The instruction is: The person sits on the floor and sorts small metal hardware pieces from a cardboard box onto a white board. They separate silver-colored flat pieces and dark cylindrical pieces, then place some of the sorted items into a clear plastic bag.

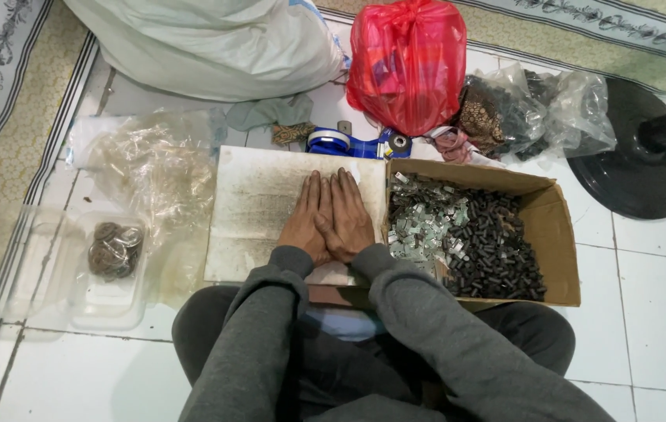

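My left hand (307,216) and my right hand (349,215) lie flat, side by side and touching, palms down on a worn whitish board (251,207) in front of my lap. Neither hand holds anything. Right of the board stands an open cardboard box (560,234) holding a heap of small shiny metal pieces (423,223) on its left and small dark cylindrical parts (497,246) on its right. My grey sleeves reach up from the bottom of the view.
A clear plastic tray (106,301) with a clump of brownish round pieces (114,248) sits at left under crumpled clear plastic (153,164). Behind the board lie a blue tape dispenser (356,143), a red bag (407,62), a big white sack (208,43), bags of dark parts (520,109). A black round stand base (634,168) sits at right.
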